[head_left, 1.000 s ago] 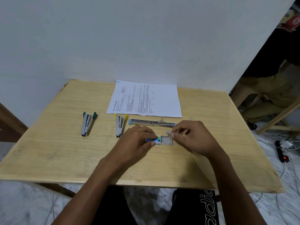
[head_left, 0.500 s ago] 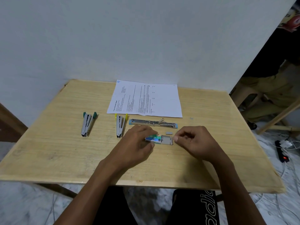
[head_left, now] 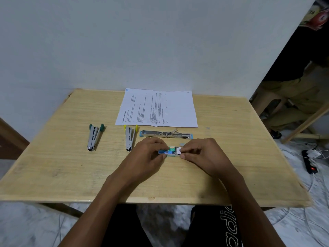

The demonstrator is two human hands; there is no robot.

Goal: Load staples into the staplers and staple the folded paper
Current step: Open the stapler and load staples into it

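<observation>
I hold the staple box (head_left: 169,152) between both hands. My left hand (head_left: 149,155) grips its printed sleeve at the left end, fingers curled round it. My right hand (head_left: 203,154) pinches the pale drawer end that sticks out on the right, thumb and forefinger closed on it. The box lies with its long axis left to right, so the drawer slides along the line between my hands.

The next move, as I judge it, turns on the short grey strip of staples (head_left: 182,144). It lies just behind the box's right end, apart from it and nearer my right hand. Further behind the box, the opened stapler (head_left: 166,134) lies unfolded flat, its long axis also left to right, parallel to the box. A strip carried to it would go straight back with no turning.

Left of the box, near my left hand's knuckles, is the yellow stapler (head_left: 129,138); the green stapler (head_left: 93,137) is well further left. The paper (head_left: 156,107) lies far behind the box, past the opened stapler, flat on the table (head_left: 53,157). I see no fold in it.

My fingers cover the middle of the box, so I cannot tell what remains in the drawer. Nor can I make out whether the opened stapler's channel already holds staples, or whether the two small staplers are loaded.
</observation>
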